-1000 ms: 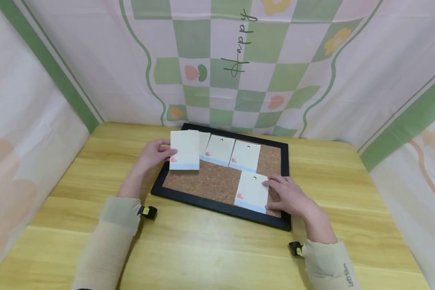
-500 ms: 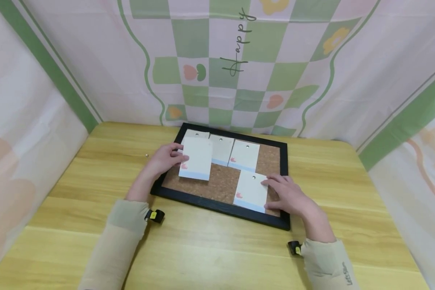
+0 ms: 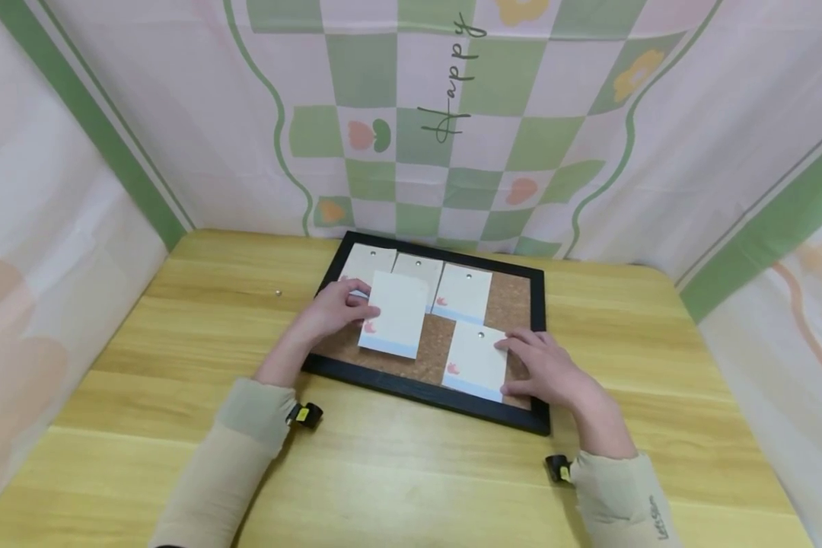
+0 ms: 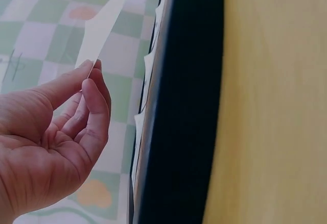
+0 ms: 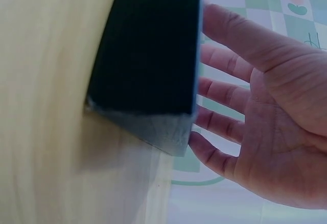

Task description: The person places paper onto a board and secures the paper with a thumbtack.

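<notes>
A black-framed corkboard [image 3: 434, 346] lies on the table with several white note cards pinned to it. My left hand [image 3: 332, 308] pinches a loose note card [image 3: 395, 316] by its left edge, above the board's middle. In the left wrist view the thumb and index finger hold that card [image 4: 102, 30] clear of the board. My right hand [image 3: 541, 365] rests at the board's right side, its spread fingers touching the right edge of the lower pinned card [image 3: 475, 361]. Three pinned cards form the top row, the middle one [image 3: 418, 266] partly covered by the held card.
A small silver pushpin [image 3: 278, 293] lies on the wooden table [image 3: 383, 472], left of the board. A patterned cloth [image 3: 425, 137] hangs behind the table. Bare cork shows at the board's upper right and lower left.
My left hand has carried the held card to the right and toward me, uncovering the top-left pinned card and the pushpin on the table. My right hand stays in place.
</notes>
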